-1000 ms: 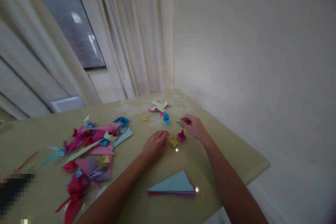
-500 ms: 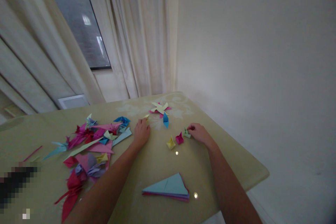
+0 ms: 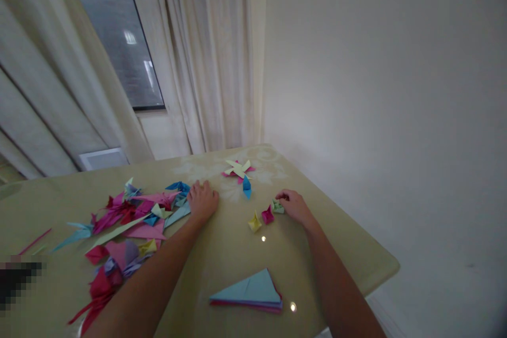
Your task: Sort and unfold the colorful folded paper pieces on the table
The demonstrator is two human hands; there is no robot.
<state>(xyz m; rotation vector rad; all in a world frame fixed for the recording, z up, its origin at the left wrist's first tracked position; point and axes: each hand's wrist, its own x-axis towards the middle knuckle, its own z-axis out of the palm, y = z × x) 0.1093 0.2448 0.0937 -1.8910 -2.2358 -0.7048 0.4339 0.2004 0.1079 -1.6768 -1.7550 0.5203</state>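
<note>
Right now, on my feed, the left hand [image 3: 203,200] lies palm down on the table [image 3: 348,253], toward me and to the left of the paper pinwheel [image 3: 237,169]. Its fingers are stretched out loosely and grip nothing that I can see. The palm covers a patch of table, so I cannot tell whether anything sits under it. Its outer edge touches the near end of the heap of folded papers [image 3: 130,216], which spreads away further left of the pinwheel in pink, magenta, blue, lilac and pale green.

The right hand [image 3: 293,205] rests nearer to me than the pinwheel and to its right. Its fingers are curled in and its fingertips are pinched on a pale green folded piece [image 3: 278,207] that sits on the table surface.

Just beside that piece, on the side facing the left hand, stands a small magenta folded piece [image 3: 268,215], and next along is a small yellow one [image 3: 254,222]. The three make a short row on my side of the pinwheel. A blue folded piece [image 3: 246,187] lies just below the pinwheel, between it and that row.

Well on my side of the pinwheel, between the two forearms, a stack of triangle-folded sheets [image 3: 249,293] lies flat, light blue on top with magenta edges showing under it.
</note>
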